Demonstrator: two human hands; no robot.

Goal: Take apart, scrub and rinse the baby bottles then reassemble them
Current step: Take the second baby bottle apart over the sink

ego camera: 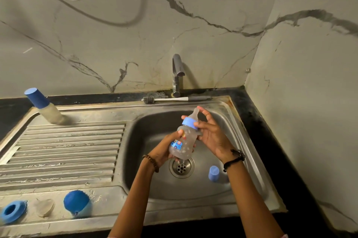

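Left hand point(164, 149): I see it gripping the baby bottle point(184, 140) body.
Right hand point(211, 133): fingers curled at the blue collar point(190, 123), over the sink point(222, 106).

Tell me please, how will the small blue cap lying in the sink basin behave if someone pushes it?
The blue cap looks like thin hollow plastic, so it is probably light and would slide easily on the smooth steel basin. It is round and slightly tapered, so if tipped it may roll in a curve. The basin slopes, so it would likely drift toward the drain.
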